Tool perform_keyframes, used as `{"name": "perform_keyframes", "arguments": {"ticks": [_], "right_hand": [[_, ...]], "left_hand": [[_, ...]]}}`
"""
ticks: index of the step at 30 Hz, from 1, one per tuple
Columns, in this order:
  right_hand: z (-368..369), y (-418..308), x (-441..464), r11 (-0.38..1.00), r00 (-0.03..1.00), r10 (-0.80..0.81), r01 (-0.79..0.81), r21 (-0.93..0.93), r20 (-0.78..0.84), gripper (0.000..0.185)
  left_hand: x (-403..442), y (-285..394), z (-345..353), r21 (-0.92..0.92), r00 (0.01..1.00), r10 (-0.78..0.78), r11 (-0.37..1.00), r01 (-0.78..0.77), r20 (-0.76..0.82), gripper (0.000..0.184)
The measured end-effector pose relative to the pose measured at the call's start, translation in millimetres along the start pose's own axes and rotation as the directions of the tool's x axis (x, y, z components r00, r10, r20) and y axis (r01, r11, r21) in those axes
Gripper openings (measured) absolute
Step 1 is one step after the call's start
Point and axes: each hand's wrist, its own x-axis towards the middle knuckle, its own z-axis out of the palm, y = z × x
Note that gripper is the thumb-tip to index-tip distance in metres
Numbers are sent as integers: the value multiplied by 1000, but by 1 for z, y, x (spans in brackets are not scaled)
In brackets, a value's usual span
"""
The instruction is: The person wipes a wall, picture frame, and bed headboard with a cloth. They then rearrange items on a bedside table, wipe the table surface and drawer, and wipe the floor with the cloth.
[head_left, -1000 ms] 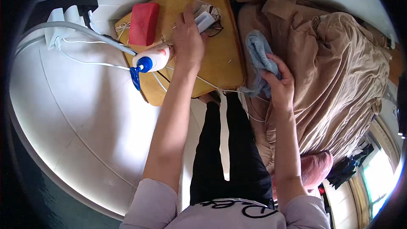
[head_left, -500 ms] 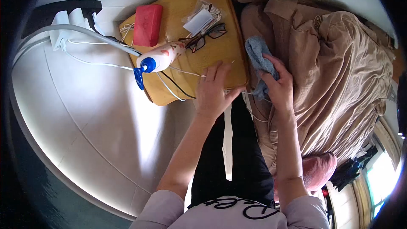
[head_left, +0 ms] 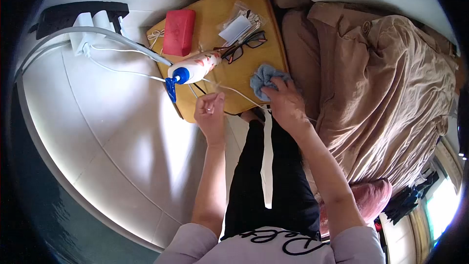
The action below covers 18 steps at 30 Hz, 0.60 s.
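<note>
Plainly, my right hand [head_left: 287, 101] grips a blue cloth [head_left: 265, 79] with half-curled fingers.
It sits on the counter [head_left: 239, 81], rightward of my left hand [head_left: 210, 112], curled closed; whether that holds anything, I can't tell.

Rumpled brown bedding [head_left: 386, 83] and a pink cushion [head_left: 373, 195]
</note>
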Motion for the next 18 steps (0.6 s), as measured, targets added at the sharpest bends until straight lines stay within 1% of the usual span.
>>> {"name": "perform_keyframes", "arguments": {"ticks": [1,2,3,4,5,8,9,12,13,16,17,18], "right_hand": [[-1,2,-1,1000,1000,-4,4,2,0,44],[-3,3,-1,984,999,-5,11,177,-36,45],[-6,4,-1,938,998,3,21,347,-69,46],[-9,5,-2,862,995,17,36,506,-99,46],[-15,5,-2,859,995,16,35,511,-96,46],[-39,3,4,631,953,260,-47,774,-155,46],[-39,7,7,629,953,259,-45,776,-154,46],[-36,27,15,634,906,390,-134,761,-166,42],[-32,35,18,636,906,389,-135,760,-165,42],[-14,56,20,743,958,226,-52,667,-177,43],[-12,55,19,745,958,227,-55,665,-176,43],[-9,54,18,782,959,213,-53,622,-186,44]], "left_hand": [[4,2,-7,2,1000,2,1000,-2,-4,11],[10,11,-11,-122,998,-65,991,61,-28,16],[14,21,-14,-244,990,-136,962,121,-44,21],[15,26,-19,-363,977,-208,915,176,-51,27],[15,28,-23,-358,976,-209,917,176,-55,27],[16,35,-35,-423,970,-238,874,239,56,44],[14,37,-36,-420,970,-237,876,237,54,44],[4,39,-35,-367,961,-260,889,274,88,52],[3,38,-35,-369,961,-262,888,276,87,52],[0,30,-41,-338,955,-285,894,295,80,51],[0,33,-40,-339,954,-288,892,298,82,51],[1,36,-41,-360,954,-297,885,294,47,49]]}}
